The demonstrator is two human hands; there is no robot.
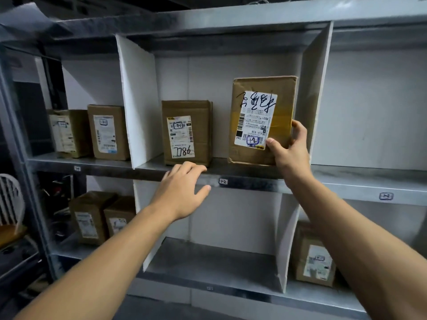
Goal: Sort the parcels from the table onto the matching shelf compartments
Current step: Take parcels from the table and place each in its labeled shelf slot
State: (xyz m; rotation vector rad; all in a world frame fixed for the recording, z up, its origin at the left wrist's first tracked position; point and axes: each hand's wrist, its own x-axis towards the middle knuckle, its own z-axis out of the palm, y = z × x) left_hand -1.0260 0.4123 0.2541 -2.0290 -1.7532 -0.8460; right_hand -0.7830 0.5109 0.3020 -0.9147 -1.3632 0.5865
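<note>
My right hand [290, 151] grips the lower right corner of a tall brown parcel [262, 88] with a white label, upside down and marked 1-2. The parcel stands on its end on the upper middle shelf [242, 179], in the compartment tagged 1-2 [223, 181]. A second brown parcel [187, 132] with "7786" written on its label stands to its left in the same compartment. My left hand [182, 192] hovers with fingers apart at the shelf's front edge, just below that second parcel, holding nothing.
White dividers [136, 100] split the grey metal rack into compartments. Two parcels [108, 132] stand in the upper left compartment, two more [90, 218] in the lower left, one [315, 257] in the lower right. A white chair [9, 199] sits at far left.
</note>
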